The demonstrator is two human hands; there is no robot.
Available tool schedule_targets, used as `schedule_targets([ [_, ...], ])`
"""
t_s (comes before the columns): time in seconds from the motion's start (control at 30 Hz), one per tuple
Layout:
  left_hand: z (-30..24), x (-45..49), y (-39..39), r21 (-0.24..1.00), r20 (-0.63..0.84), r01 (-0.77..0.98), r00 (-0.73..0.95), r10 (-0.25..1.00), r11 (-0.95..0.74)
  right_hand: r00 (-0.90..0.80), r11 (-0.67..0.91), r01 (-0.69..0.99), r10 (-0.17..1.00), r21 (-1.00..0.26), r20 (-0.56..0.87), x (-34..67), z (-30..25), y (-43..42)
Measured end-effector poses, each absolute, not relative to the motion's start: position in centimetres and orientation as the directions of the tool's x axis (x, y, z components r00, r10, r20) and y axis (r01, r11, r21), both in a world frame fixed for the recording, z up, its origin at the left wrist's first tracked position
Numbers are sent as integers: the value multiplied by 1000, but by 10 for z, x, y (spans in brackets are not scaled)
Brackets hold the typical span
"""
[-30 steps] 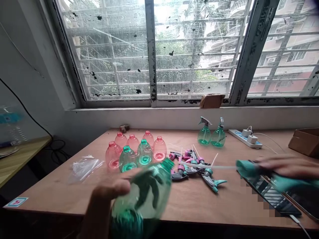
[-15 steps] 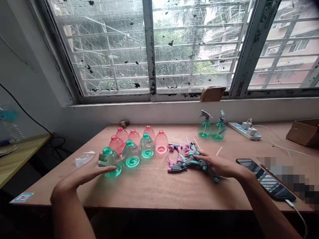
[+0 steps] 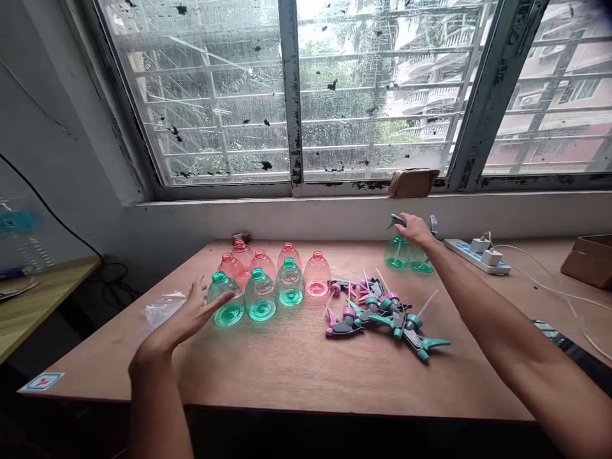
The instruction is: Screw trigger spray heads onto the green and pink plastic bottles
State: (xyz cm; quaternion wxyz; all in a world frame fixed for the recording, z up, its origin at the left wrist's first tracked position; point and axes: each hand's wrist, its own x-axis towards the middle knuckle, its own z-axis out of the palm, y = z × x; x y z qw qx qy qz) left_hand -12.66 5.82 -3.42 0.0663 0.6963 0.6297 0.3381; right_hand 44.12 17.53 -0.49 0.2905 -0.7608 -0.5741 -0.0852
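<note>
left hand point(image 3: 184, 320): fingers spread, thumb in front of leftmost green bottle point(image 3: 228, 313); can't tell contact.
right hand point(image 3: 415, 231): at the spray head point(image 3: 394, 219) of the left green sprayer point(image 3: 396, 255); fingers partly hidden, can't tell if pinching.
sprayers: left one upright at back of table point(image 3: 287, 370), just beside the second green sprayer point(image 3: 421, 264).
capless bottles: three green, five red bottles point(image 3: 317, 275), grouped upright.
loose trigger heads point(image 3: 392, 317): piled right of bottles.

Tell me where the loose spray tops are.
In the head view, the spray tops lie heaped on the table, right of centre, beside the rightmost pink bottle, in front of two spray bottles.
</note>
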Motion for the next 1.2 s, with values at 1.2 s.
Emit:
schedule_targets([
  [1.2, 12, 53, -40, 714, 41, 253, 916, 399, -653, -505, 824, 227, 555, -519, 661, 326, 4, -111],
])
